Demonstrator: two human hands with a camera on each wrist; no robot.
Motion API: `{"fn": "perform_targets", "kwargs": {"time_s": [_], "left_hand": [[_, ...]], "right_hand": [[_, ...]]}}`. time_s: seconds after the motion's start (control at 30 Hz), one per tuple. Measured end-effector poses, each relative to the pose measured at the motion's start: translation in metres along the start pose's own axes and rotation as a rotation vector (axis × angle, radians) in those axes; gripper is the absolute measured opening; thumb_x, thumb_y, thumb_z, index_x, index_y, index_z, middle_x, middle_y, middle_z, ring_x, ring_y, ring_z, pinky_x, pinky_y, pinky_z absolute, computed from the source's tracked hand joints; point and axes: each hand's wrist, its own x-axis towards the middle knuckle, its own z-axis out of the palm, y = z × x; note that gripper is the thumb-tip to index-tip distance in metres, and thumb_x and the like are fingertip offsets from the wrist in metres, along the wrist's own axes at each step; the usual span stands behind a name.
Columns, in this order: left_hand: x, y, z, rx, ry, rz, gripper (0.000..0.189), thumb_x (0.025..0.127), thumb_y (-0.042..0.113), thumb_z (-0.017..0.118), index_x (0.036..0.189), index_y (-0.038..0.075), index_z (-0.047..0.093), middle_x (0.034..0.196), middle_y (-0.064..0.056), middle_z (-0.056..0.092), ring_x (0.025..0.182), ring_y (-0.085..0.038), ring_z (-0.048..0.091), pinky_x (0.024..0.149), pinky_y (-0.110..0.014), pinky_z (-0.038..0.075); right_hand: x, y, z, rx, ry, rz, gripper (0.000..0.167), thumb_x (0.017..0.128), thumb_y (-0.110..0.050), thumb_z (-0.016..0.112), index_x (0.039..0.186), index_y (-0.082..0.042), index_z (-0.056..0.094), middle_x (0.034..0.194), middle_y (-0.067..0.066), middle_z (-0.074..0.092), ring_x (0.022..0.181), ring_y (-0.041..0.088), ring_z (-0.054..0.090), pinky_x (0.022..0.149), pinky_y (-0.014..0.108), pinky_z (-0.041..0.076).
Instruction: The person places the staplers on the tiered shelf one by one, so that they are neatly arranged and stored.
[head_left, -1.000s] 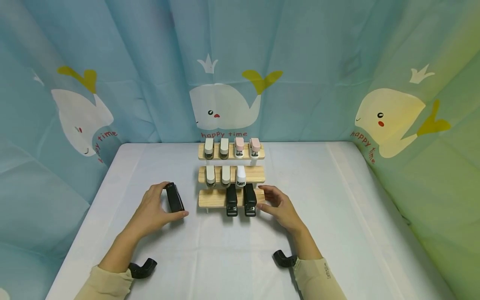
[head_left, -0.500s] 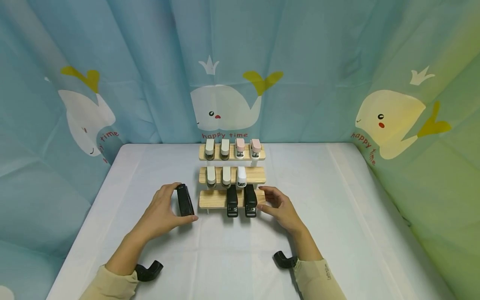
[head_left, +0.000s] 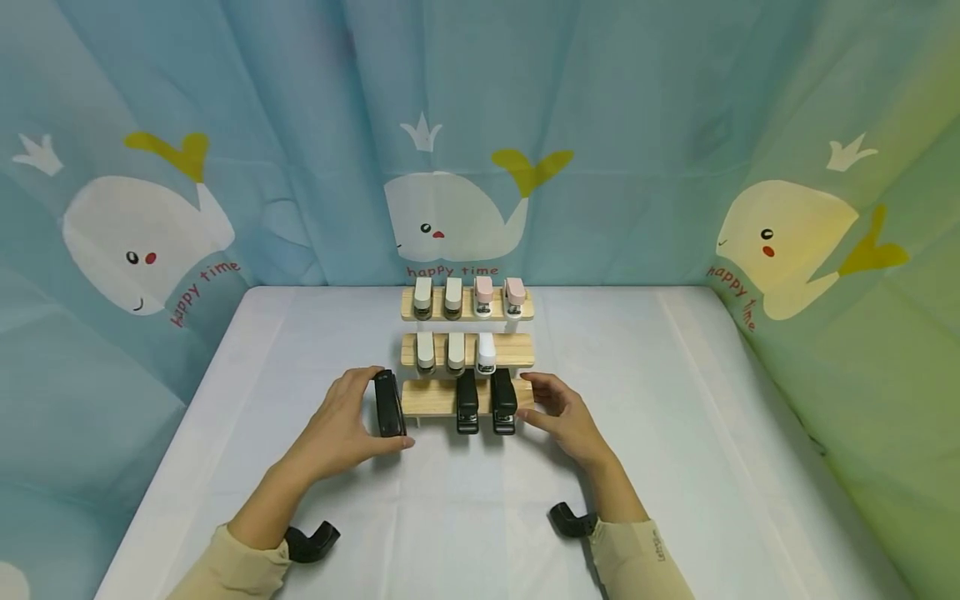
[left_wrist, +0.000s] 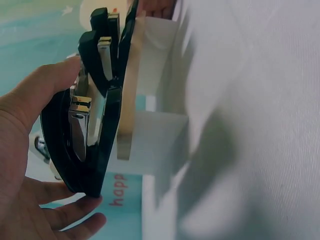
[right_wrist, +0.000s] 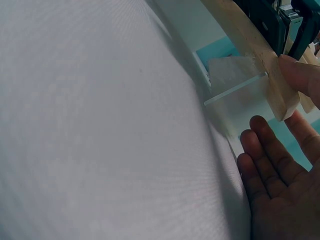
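My left hand [head_left: 337, 433] holds a black stapler [head_left: 388, 406] by its two ends, thumb at the near end and fingers at the far end. It is just left of the bottom shelf of a three-tier wooden display rack [head_left: 429, 398]. In the left wrist view the stapler [left_wrist: 112, 130] is seen from the side, its metal magazine showing. My right hand [head_left: 567, 423] grips the right end of the bottom shelf, thumb on the front edge and index finger behind. The right wrist view shows this shelf end [right_wrist: 282, 100] between thumb and index finger, the other fingers hanging below.
Two black staplers, a left one [head_left: 467, 402] and a right one [head_left: 503, 402], stand on the bottom shelf. Small white and cream staplers [head_left: 455, 352] sit on the middle shelf; cream and pink ones [head_left: 483, 296] on top. A whale-print curtain [head_left: 637, 167] hangs behind the white table [head_left: 675, 467].
The left hand has carried the black stapler rightward, up to the left end of the bottom shelf. My right hand stays at the rack's right end.
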Motion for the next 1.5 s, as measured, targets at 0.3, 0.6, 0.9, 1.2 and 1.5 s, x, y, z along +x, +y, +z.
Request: {"fn": "perform_targets", "kwargs": {"time_s": [0.3,0.6,0.9,1.2,1.5], "left_hand": [[0.002,0.009,0.008,0.012,-0.006,0.054,0.116,0.067,0.072,0.086,0.156,0.015,0.039,0.154,-0.008,0.044,0.145,-0.033,0.04,0.113,-0.058,0.042],[0.005,0.017,0.014,0.047,-0.018,0.078,0.118,0.066,0.07,0.088,0.158,0.017,0.037,0.149,-0.008,0.047,0.138,-0.031,0.045,0.11,-0.055,0.045],[0.007,0.025,0.023,0.09,-0.015,0.106,0.12,0.065,0.069,0.089,0.158,0.013,0.038,0.147,-0.011,0.049,0.135,-0.033,0.047,0.11,-0.053,0.045],[0.008,0.03,0.028,0.099,-0.033,0.097,0.12,0.068,0.068,0.087,0.159,0.009,0.037,0.153,-0.015,0.046,0.14,-0.035,0.044,0.114,-0.054,0.042],[0.008,0.033,0.03,0.072,-0.036,0.077,0.118,0.07,0.066,0.086,0.159,0.006,0.036,0.159,-0.017,0.042,0.149,-0.039,0.036,0.12,-0.056,0.036]], "right_hand": [[0.0,0.0,0.0,0.0,-0.006,-0.004,0.057,0.089,-0.01,0.081,0.142,-0.008,0.059,0.135,0.016,0.064,0.123,0.026,0.06,0.104,0.028,0.048],[0.0,-0.001,0.0,-0.002,0.0,0.007,0.058,0.088,-0.011,0.082,0.141,-0.008,0.059,0.136,0.015,0.064,0.124,0.027,0.059,0.106,0.029,0.047],[0.0,0.001,0.0,0.009,-0.002,-0.007,0.055,0.088,-0.009,0.082,0.14,-0.01,0.06,0.136,0.016,0.063,0.122,0.023,0.06,0.104,0.023,0.047],[0.0,0.001,0.0,0.001,0.0,-0.005,0.056,0.088,-0.01,0.082,0.14,-0.011,0.06,0.136,0.015,0.064,0.123,0.026,0.06,0.104,0.024,0.047],[0.0,0.002,0.0,0.0,-0.002,-0.014,0.056,0.089,-0.009,0.081,0.14,-0.01,0.06,0.136,0.015,0.063,0.124,0.027,0.06,0.104,0.023,0.048]]}}
